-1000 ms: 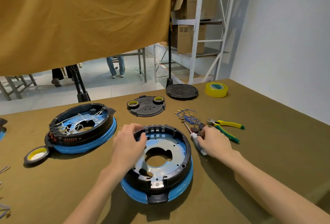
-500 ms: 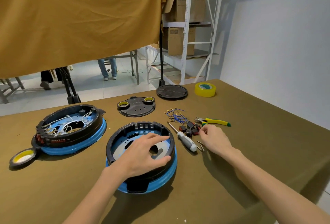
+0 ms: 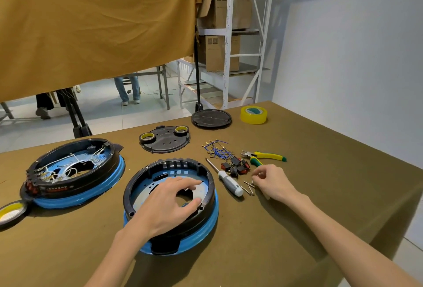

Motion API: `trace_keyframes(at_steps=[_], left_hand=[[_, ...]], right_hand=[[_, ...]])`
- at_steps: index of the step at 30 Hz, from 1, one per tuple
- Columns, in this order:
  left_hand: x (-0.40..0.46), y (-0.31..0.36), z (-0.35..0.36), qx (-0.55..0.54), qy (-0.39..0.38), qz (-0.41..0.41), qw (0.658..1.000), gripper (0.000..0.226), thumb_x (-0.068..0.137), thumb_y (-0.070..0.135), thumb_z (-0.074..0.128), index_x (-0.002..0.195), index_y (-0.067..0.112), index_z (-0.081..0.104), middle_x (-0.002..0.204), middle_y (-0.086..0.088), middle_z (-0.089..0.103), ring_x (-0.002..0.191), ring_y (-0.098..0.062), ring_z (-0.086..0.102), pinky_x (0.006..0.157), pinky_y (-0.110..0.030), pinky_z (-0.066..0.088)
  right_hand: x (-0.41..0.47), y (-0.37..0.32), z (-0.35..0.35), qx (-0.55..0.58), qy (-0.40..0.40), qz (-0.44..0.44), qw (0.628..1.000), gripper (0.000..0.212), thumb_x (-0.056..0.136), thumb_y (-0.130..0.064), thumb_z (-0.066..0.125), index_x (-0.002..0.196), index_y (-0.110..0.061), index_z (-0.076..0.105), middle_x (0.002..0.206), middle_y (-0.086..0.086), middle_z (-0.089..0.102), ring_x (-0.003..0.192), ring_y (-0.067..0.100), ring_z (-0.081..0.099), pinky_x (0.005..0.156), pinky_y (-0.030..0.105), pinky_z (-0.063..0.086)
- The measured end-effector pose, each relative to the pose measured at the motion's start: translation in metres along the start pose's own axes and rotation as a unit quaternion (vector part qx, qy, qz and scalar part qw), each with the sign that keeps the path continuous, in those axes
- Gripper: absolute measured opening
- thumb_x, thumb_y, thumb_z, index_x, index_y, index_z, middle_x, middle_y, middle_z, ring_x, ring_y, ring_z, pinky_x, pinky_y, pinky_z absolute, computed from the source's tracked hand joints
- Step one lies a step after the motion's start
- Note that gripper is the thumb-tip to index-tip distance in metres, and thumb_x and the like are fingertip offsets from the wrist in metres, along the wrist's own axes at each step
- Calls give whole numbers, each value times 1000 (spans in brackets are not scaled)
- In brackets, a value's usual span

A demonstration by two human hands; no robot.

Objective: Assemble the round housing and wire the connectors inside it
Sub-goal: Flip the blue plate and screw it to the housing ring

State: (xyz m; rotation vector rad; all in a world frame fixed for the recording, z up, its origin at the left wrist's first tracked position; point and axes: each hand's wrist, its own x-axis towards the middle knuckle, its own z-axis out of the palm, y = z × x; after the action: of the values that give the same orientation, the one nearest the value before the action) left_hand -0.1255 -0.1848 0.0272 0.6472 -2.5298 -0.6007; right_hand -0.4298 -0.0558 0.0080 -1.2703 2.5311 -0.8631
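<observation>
Olive-brown cloth covers the counter [image 3: 320, 172]. A wired round housing [image 3: 73, 172] sits at the far left. The unwired round housing [image 3: 169, 197], black on a blue ring, lies at centre. The left hand [image 3: 169, 202] rests on its rim and plate, fingers spread, clamped on nothing. A screwdriver [image 3: 226, 179] lies just right of it, with black switches [image 3: 235, 166] beyond. The right hand [image 3: 272, 181] pinches a small screw [image 3: 252, 181] between its fingertips, beside loose screws [image 3: 248, 188].
</observation>
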Motion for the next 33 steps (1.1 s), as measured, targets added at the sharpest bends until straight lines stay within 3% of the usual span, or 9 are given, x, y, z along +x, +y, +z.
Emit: trace_keyframes(at_steps=[3,6,10,14,18,22,29,33], left_hand=[[0,0,0,-11,9,0,1000,42,88,61,58,128,48,62,108,36,63,113,8,55,91,-12,42],[-1,2,0,-16,11,1,1000,41,88,59,58,126,45,65,107,35,64,111,8,56,93,-15,46],[-1,5,-2,-26,8,0,1000,41,88,55,60,125,40,68,104,31,65,108,4,58,95,-22,51],[-2,6,-3,-32,1,-2,999,38,89,48,64,126,38,68,102,28,66,104,2,60,93,-23,52],[-1,6,-2,-27,-3,-4,1000,37,91,50,63,125,39,67,105,29,66,105,4,60,93,-20,52],[-2,7,-3,-35,-2,-7,999,34,91,49,63,124,40,67,105,27,67,102,5,62,91,-20,54],[-3,8,-4,-41,-7,-7,999,37,90,51,59,124,39,68,103,25,67,100,5,63,89,-18,54],[-3,7,-4,-43,-7,-7,999,36,91,50,59,124,39,68,102,25,67,100,6,62,89,-16,53]], right_hand=[[-1,5,6,3,-22,-11,1000,10,93,-26,70,93,-28,79,83,-9,71,83,12,64,72,24,46],[2,6,8,9,-14,-13,1000,11,94,-22,71,95,-24,82,87,-8,73,85,9,62,75,22,43],[-3,5,6,32,-2,-17,999,10,94,-17,72,89,-25,74,91,-5,72,87,12,63,74,20,45],[-9,-22,7,117,86,-80,986,10,90,-12,75,92,-21,78,86,-11,74,79,4,66,68,9,46],[0,-80,13,199,51,-160,966,12,86,-14,80,96,-22,79,84,-12,76,79,2,70,73,17,57],[16,-118,26,157,23,-215,964,9,87,-15,78,94,-18,83,84,-12,76,80,0,70,74,17,58],[32,-128,38,98,-21,-215,971,9,88,-12,77,94,-17,83,80,-13,72,79,-6,66,67,10,54],[36,-132,40,85,-24,-214,973,9,87,-11,77,93,-16,83,81,-9,74,75,0,68,65,10,54]])
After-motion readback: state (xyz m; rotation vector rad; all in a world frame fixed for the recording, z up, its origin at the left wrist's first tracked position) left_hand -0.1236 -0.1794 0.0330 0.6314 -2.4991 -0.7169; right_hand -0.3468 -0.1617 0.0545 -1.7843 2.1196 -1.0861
